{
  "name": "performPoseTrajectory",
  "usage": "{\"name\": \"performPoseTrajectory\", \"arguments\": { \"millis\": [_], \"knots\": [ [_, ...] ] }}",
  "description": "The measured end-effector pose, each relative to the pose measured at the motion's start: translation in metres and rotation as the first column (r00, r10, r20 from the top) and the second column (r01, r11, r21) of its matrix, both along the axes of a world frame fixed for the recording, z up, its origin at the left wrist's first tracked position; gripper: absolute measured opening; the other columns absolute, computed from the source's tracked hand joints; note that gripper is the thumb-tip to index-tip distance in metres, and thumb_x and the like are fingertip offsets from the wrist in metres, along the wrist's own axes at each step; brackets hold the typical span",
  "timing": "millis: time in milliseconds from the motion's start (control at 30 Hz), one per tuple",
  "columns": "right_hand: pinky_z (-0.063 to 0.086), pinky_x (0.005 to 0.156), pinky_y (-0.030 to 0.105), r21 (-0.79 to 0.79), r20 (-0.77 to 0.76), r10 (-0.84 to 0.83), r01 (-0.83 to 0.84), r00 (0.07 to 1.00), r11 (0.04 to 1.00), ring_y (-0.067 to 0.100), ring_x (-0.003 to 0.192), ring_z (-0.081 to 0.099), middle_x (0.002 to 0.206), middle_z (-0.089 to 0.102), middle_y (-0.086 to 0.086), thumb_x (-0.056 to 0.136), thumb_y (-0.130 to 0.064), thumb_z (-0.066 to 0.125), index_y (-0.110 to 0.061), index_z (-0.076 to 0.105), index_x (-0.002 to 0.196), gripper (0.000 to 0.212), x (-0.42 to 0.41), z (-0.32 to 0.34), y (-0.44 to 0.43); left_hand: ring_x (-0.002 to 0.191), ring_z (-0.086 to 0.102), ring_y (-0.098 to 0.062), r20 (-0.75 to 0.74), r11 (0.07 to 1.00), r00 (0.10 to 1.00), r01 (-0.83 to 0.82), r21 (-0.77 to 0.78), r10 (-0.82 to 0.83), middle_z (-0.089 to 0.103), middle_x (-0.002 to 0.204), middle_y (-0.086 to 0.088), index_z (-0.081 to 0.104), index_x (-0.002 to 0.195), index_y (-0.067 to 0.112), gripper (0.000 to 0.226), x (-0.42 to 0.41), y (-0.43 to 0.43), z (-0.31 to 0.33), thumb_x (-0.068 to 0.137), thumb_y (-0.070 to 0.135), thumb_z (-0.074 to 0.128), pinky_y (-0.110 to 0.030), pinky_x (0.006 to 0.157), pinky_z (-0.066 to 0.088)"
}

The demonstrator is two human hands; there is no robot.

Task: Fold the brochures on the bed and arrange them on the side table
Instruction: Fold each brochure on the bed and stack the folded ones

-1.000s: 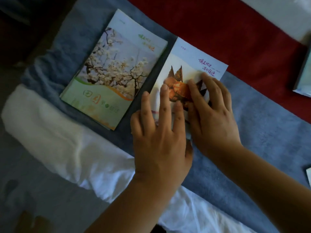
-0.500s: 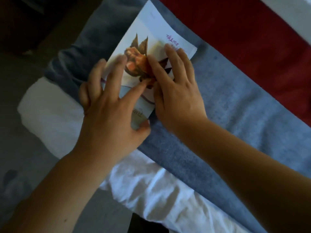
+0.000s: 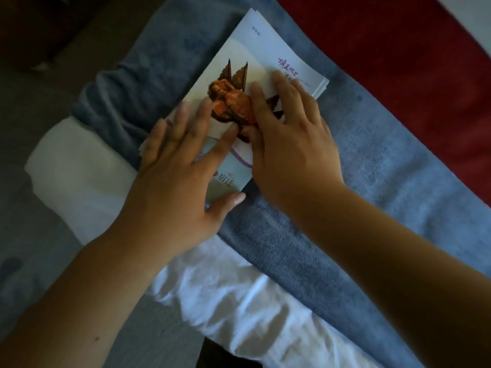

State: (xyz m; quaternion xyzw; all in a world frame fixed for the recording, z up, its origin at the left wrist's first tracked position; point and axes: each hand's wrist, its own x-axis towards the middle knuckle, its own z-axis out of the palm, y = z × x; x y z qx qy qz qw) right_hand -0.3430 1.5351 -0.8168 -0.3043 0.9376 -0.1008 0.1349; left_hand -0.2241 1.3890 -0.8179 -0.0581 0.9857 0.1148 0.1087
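Pale glossy paper brochure [image 3: 268, 53] lies folded on the blue-grey blanket [image 3: 372, 166], my left hand [image 3: 172, 179] and right hand [image 3: 289, 144] spread flat, pressing it; the side-table arranging looks undone.

Both hands [image 3: 289, 144] cover brochure's [image 3: 255, 51] lower half; purple text partly hidden, fingers [image 3: 183, 112] blurred.

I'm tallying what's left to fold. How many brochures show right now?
1 clearly: the crab brochure on the blue blanket, under the left hand and right hand. Layered edges at its far corner suggest more sheets beneath.
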Motion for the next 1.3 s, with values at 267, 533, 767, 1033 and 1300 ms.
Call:
{"name": "performPoseTrajectory", "arguments": {
  "millis": [267,533,767,1033,1300],
  "knots": [
    [0.006,0.127,0.041,-0.051,-0.034,0.052,-0.053,0.998,0.997,0.034,0.159,0.014,0.17,0.022,0.017,0.107,-0.03,0.032,-0.005,0.031,0.161,0.059,-0.004,-0.017,-0.006,0.159,-0.004,-0.031,-0.016,0.995,0.999,-0.048,-0.086,0.047,-0.004,0.172,-0.013,0.007,0.165,0.027,0.063,0.002,0.019,-0.019,0.107,0.051,0.017,-0.052,0.128,0.005],
    [0.014,0.13,0.045,-0.083,0.047,0.025,-0.021,0.999,0.996,0.03,0.159,0.016,0.169,0.026,0.013,0.102,-0.036,0.029,-0.01,0.035,0.16,0.064,-0.008,-0.027,-0.012,0.159,0.002,-0.032,0.0,0.99,0.998,-0.062,-0.123,0.063,0.001,0.172,-0.014,0.014,0.165,0.026,0.063,-0.004,0.026,-0.021,0.106,0.05,0.019,-0.051,0.128,0.006],
    [-0.009,0.129,0.036,-0.081,0.175,0.144,-0.131,0.974,0.988,0.02,0.16,-0.009,0.174,-0.001,0.003,0.111,-0.041,0.034,-0.024,0.015,0.166,0.061,-0.026,-0.008,0.015,0.15,0.021,-0.051,0.081,0.975,0.991,-0.088,-0.202,0.106,0.017,0.164,-0.031,0.032,0.158,0.01,0.058,-0.018,0.04,0.004,0.105,0.033,0.038,-0.066,0.116,0.03],
    [0.0,0.127,0.046,0.016,-0.097,-0.123,0.126,0.988,0.992,0.03,0.16,0.006,0.173,0.008,0.012,0.105,-0.036,0.042,-0.018,0.022,0.165,0.066,-0.037,0.007,0.207,0.149,0.028,-0.047,0.036,0.997,0.997,0.068,-0.028,-0.067,0.029,0.162,-0.024,0.039,0.156,0.009,0.064,-0.036,0.155,0.026,0.102,0.043,0.036,-0.063,0.12,0.023],
    [-0.004,0.128,0.043,0.107,-0.088,-0.418,0.426,0.904,0.898,0.028,0.16,-0.004,0.174,0.0,0.012,0.111,-0.038,0.033,-0.016,0.012,0.166,0.064,-0.003,0.014,0.423,0.154,0.024,-0.039,-0.002,0.925,0.93,0.366,0.102,-0.367,0.022,0.169,-0.014,0.034,0.16,0.018,0.064,-0.037,0.347,0.02,0.102,0.046,0.037,-0.059,0.12,0.028]
  ]
}}
